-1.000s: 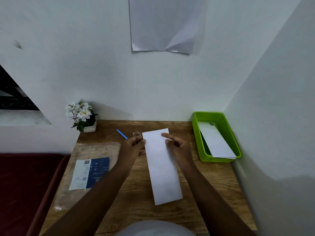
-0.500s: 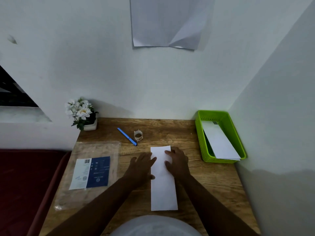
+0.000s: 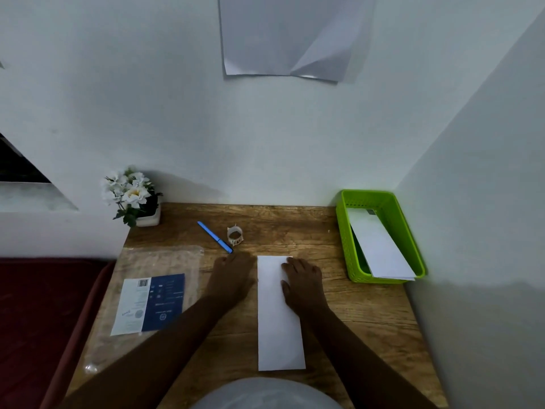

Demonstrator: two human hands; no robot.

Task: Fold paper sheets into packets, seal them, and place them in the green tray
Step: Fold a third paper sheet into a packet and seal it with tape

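A long white folded paper sheet (image 3: pixel 277 320) lies flat on the wooden desk (image 3: pixel 354 305), running toward me. My right hand (image 3: pixel 303 283) presses down on its far right part with the fingers spread flat. My left hand (image 3: pixel 233 276) rests on the desk just left of the sheet's far end, fingers pointing toward a blue pen (image 3: pixel 214 237) and a small roll of tape (image 3: pixel 235 235). The green tray (image 3: pixel 413 243) stands at the desk's right edge and holds white folded packets (image 3: pixel 377 246).
A clear plastic pack of sheets with a blue and white label (image 3: pixel 150 302) lies at the left of the desk. A white flower pot (image 3: pixel 135 199) stands in the back left corner. Walls close the desk at the back and right. A red surface (image 3: pixel 44 320) lies left.
The sheet was held up off the desk by both hands; now it lies flat. My left hand has slid off the sheet to the left, toward the pen.
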